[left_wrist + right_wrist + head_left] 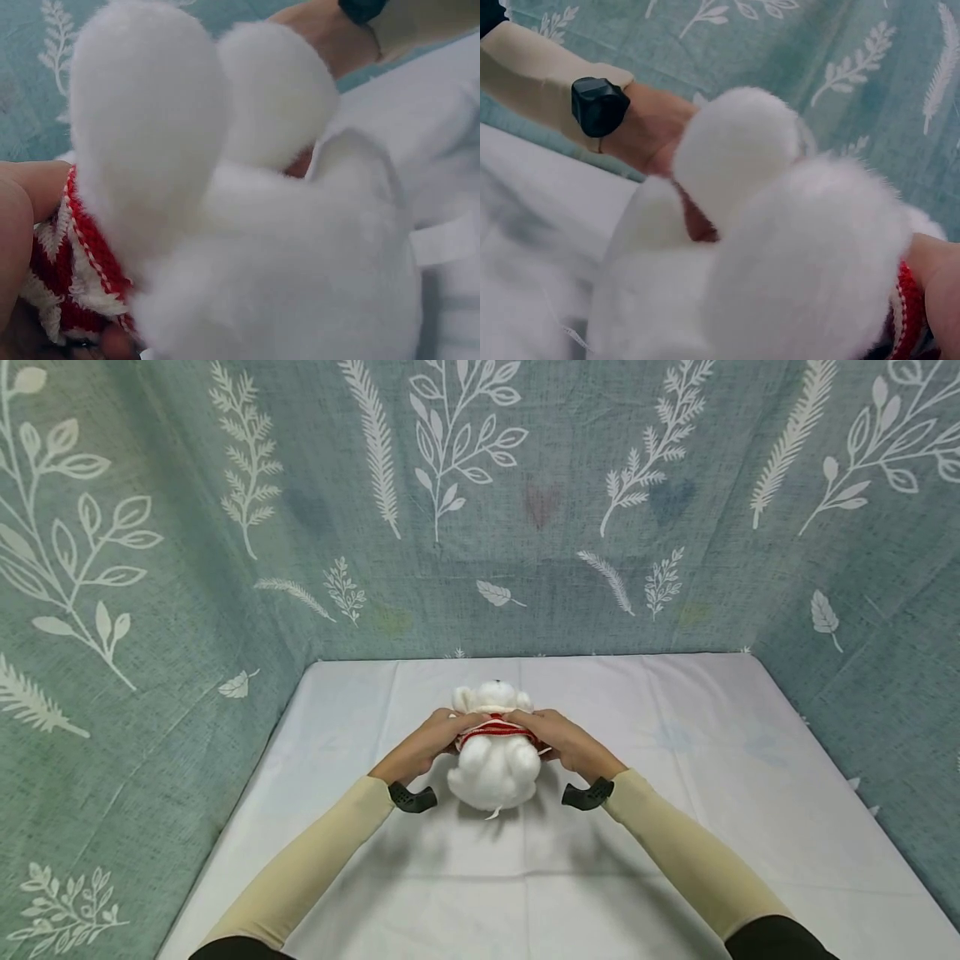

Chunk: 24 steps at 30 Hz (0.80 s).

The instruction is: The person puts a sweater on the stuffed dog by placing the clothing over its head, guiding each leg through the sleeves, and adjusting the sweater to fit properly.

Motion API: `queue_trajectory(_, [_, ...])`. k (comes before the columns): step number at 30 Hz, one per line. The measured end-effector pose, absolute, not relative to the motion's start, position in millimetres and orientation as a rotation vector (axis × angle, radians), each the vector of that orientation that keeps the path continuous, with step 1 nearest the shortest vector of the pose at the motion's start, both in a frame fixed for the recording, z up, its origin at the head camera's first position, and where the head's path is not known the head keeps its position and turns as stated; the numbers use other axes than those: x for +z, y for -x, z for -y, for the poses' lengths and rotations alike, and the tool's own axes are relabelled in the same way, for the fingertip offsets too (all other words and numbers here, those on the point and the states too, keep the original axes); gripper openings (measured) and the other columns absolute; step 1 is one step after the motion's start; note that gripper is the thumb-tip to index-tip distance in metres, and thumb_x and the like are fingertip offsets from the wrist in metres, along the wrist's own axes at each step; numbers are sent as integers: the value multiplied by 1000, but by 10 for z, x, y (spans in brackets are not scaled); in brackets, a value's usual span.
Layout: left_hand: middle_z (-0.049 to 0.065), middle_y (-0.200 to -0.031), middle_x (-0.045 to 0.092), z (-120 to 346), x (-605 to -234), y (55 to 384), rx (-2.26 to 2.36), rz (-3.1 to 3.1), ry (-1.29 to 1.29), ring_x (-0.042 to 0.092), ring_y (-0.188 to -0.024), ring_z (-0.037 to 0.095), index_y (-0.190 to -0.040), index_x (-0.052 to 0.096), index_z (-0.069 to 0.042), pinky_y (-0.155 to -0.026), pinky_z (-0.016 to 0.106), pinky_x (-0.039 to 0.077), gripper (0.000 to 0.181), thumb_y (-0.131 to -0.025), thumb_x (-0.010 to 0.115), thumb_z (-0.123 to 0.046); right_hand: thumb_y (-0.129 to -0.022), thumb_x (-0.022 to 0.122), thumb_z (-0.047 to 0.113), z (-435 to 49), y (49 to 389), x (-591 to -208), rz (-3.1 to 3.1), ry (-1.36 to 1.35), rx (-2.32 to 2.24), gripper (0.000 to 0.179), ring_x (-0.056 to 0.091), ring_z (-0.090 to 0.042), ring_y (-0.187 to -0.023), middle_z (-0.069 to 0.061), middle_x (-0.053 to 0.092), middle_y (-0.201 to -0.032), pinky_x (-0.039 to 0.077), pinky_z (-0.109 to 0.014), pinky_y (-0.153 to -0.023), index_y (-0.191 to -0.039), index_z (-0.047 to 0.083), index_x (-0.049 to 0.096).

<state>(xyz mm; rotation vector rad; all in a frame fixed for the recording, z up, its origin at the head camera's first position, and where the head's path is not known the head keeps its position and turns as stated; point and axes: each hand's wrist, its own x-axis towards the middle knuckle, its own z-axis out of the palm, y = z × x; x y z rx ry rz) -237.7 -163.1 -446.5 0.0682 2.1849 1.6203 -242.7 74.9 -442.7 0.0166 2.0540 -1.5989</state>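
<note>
Gripping a white plush toy from both sides, the left hand and the right hand are pinching its red-and-white knitted garment between thumbs and fingers; the toy is sitting between the hands, over the middle of the white cloth, though I cannot tell whether it is touching it. Beige sleeves are covering both forearms; black devices are sitting at the wrists; beyond the cloth's far edge a blue-green leaf-patterned curtain is hanging.

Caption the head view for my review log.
Left hand and right hand grip a white plush toy beside its red band.
</note>
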Motion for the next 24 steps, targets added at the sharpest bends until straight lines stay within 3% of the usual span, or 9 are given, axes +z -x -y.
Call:
queue_trajectory(3, [4, -93, 74, 1622, -4510, 2401, 1645, -2149, -42, 67, -84, 17, -95, 78, -11, -73, 32, 54, 45, -89, 73, -56, -89, 70, 58, -737, 2450, -4449, -2057, -61, -1566, 52, 64, -20, -86, -7, 68, -97, 54, -37, -75, -108, 10, 71])
queue_trajectory(8, [2, -90, 72, 1599, -4596, 2441, 1671, -2093, 66, 66, -79, 14, -97, 75, -9, -71, 28, 54, 41, -92, 71, -49, -92, 65, 57, -735, 2473, -4509, -2035, -86, -1556, 52, 62, -21, -84, -8, 67, -99, 51, -35, -73, -112, 9, 71])
queue_trajectory(19, [5, -108, 71, 1595, -4726, 2493, 1649, -2053, 141, 67, -96, 16, -112, 74, -7, -86, 32, 54, 51, -94, 66, -54, -96, 61, 55, -729, 2491, -4626, -1991, -106, -1600, 56, 64, -21, -90, -10, 69, -108, 52, -32, -72, -119, 5, 69])
queue_trajectory(24, [3, -98, 71, 1641, -4713, 2495, 1626, -2061, 100, 67, -90, 16, -104, 75, -11, -82, 32, 54, 52, -91, 67, -60, -94, 63, 57, -721, 2509, -4619, -1989, -117, -1605, 57, 64, -20, -88, -9, 69, -106, 52, -33, -71, -118, 6, 69])
